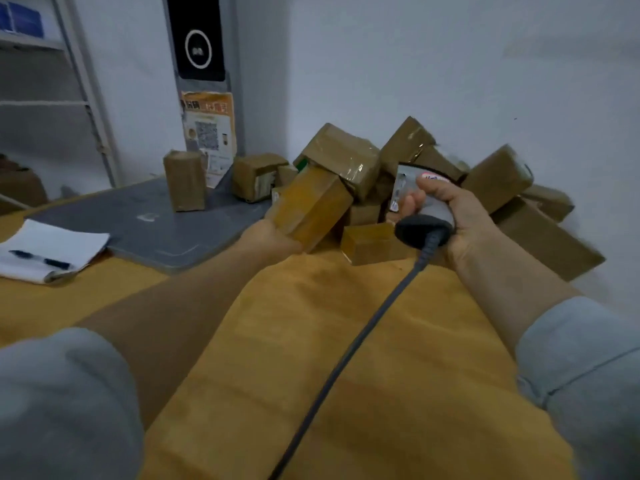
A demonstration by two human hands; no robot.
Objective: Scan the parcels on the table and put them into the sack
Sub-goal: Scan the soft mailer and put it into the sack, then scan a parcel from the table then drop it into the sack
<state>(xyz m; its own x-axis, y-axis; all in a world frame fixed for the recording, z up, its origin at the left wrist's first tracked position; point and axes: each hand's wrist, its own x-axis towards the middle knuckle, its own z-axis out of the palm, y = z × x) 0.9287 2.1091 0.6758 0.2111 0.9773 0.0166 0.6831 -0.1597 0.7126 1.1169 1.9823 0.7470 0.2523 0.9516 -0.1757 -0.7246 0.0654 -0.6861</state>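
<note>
The left hand (pixel 273 235) grips a taped parcel (pixel 311 206) by its near end, holding it tilted with its far end up against the pile (pixel 495 178). The right hand (pixel 464 220) is wrapped around the grey scanner (pixel 424 202), thumb on top. Its cable (pixel 346 351) trails back over the yellow table (pixel 398 341). The pile of brown parcels sits against the wall, just behind both hands. Left of it, 1 box (pixel 185 180) stands upright on a grey mat (pixel 149 220). Nearer, a pen (pixel 40 259) lies on a notepad (pixel 69 240).
</note>
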